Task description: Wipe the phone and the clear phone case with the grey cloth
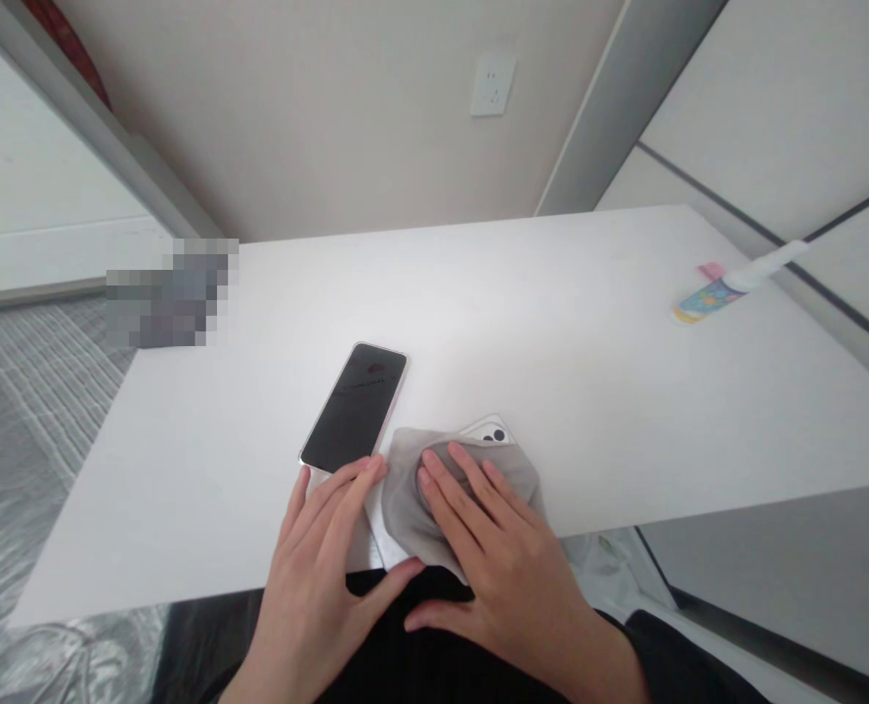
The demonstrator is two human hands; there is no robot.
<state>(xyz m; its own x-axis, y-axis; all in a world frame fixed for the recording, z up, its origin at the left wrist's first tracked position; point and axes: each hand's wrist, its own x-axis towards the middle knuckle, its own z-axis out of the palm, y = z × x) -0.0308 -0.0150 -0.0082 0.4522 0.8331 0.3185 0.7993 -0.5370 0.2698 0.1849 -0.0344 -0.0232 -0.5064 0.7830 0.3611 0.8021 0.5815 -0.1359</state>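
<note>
1. A grey cloth [411,508] is spread over the back of a white phone [480,427], close to the near edge of the tabletop [595,381]; at the far end, a corner with dark round camera lenses is left uncovered

2. The cloth can be judged light, limp and easily bunched; it is best taken by a loose edge, or pressed flat under the fingers

3. The white phone can be judged stiff, fairly light and smooth, so some sliding on the tabletop may be expected; the lenses should be treated as fragile, and the long sides are best used for holding

4. The right hand [507,557] is laid on the cloth with fingers stretched out and pressed down, thumb spread away; nothing is seen clenched in it

5. The left hand [324,552] is placed at the left side of the cloth, fingers extended; whether anything is gripped by it cannot be told

6. The cloth is seen as plain and matt, creased around the right hand's fingers; most of the white phone is hidden

7. A second phone [356,406], dark-screened and pale-rimmed, is laid face up to the left, its near end just beside the left hand's fingers
</note>
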